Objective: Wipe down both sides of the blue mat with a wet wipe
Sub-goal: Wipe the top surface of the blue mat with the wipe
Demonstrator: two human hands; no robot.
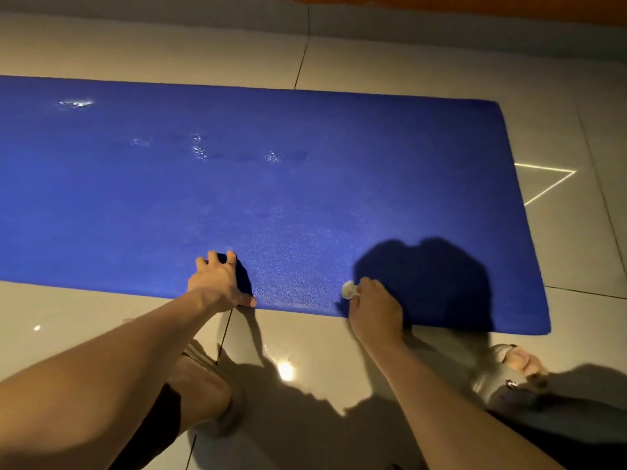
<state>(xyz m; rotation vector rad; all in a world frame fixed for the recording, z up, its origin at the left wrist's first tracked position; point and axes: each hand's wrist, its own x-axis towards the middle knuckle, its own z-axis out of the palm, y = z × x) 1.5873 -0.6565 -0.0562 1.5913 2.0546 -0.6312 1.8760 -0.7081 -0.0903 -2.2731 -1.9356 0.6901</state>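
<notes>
Nearest: glossy pale tiled floor (305,337), with a person's two feet on it. The left foot (203,385) is in a strapped sandal at near centre-left and the right foot (522,362) is in a grey sandal at near right. A bright glare spot (285,370) sits on the tile between them. Both bare forearms reach forward from the near corners to the near edge of the mat (271,184). The left hand (220,283) lies on the mat just inside that edge, fingers spread and only lightly bent, tips on the surface, thumb along the edge, holding nothing. The right hand (375,307), further right on the same edge, is curled round a small balled white wipe (348,289). The wad sticks out on the thumb side and touches the mat. A large dark shadow (431,283) falls across the mat beyond and right of this hand. The mat is deep blue and lies flat on the floor, running off the left side of the view, with its right end and two rounded corners visible. Mid-mat shows a fine speckled sheen, and further out are a few shiny wet patches (200,150), with one more toward the far left. Right of the mat, thin bright lines form a triangle of light (546,181) on the tile. Farthest, more tile runs to a grey skirting (441,22) with an orange-brown band above it.
</notes>
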